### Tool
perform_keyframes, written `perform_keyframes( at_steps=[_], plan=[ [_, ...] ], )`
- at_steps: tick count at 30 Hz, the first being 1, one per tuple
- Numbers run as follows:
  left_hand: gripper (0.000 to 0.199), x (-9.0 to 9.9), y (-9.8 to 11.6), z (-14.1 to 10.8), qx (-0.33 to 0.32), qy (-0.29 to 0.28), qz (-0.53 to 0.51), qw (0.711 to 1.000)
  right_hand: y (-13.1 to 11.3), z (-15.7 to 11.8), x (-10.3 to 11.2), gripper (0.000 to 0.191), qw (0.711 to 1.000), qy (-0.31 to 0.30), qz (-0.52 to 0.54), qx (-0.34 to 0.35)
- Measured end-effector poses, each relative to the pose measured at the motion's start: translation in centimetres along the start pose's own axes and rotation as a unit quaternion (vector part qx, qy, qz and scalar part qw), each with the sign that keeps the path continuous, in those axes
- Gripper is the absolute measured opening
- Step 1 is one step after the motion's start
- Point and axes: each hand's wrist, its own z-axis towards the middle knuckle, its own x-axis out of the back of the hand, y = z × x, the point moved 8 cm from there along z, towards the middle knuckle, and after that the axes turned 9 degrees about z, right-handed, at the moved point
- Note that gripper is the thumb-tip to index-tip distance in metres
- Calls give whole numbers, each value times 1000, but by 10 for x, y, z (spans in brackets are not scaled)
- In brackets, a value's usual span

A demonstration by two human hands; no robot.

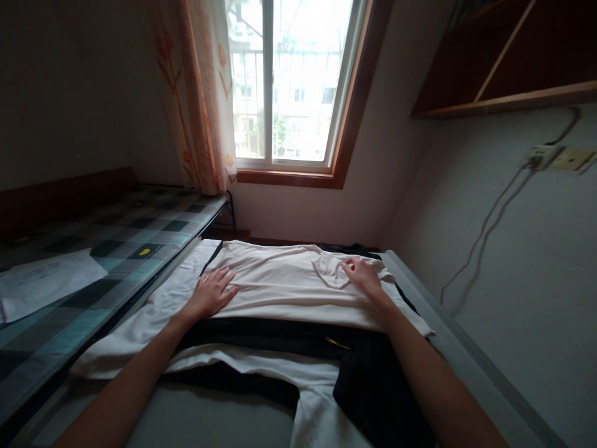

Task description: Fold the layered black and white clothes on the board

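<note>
A white T-shirt (275, 277) lies spread on top of a layered stack of clothes. My left hand (215, 292) rests flat on its left part, fingers spread. At the right end, my right hand (362, 275) has its thumb and fingers drawn together on a rumpled, folded-over piece of the same shirt. Under the shirt shows a black garment (270, 334), with a small yellow mark at its right. Another white garment (144, 323) sticks out at the left and toward me, one sleeve hanging to the front.
The clothes lie on a pale grey surface (205, 414) against the right wall. A checked mattress (177, 218) with a sheet of paper (51, 280) stands at the left. A window (298, 81) with a curtain (200, 93) is ahead. A cable (485, 221) runs down from a wall socket (541, 157).
</note>
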Motion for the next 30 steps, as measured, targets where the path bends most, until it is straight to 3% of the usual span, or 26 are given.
perform_keyframes(
  at_steps=[2, 5, 10, 14, 17, 21, 25, 30],
  plan=[
    [55, 0, -1, 1, -2, 5, -7, 1000, 29, 4, 13, 36, 996, 50, -25, -76],
    [52, 4, -1, 2, -6, 23, -29, 999, 59, 9, 18, 46, 990, 65, -19, -122],
    [39, 21, 4, 6, -19, 90, -77, 993, 83, 17, 12, 51, 985, 60, 67, -148],
    [29, 33, 25, 22, -61, 134, -116, 982, 89, 26, 4, 48, 974, 38, 187, -121],
    [28, 41, 56, 49, -88, 135, -143, 976, 89, 29, 2, 46, 966, 21, 241, -89],
    [30, 51, 115, 97, -102, 115, -167, 974, 84, 26, 3, 34, 946, 9, 317, -62],
    [37, 43, 175, 143, -89, 15, -236, 967, 79, 21, 5, 31, 914, 10, 400, -69],
    [32, 22, 230, 182, -67, -85, -334, 936, 75, 16, -2, 38, 886, -56, 456, -65]
  ],
)
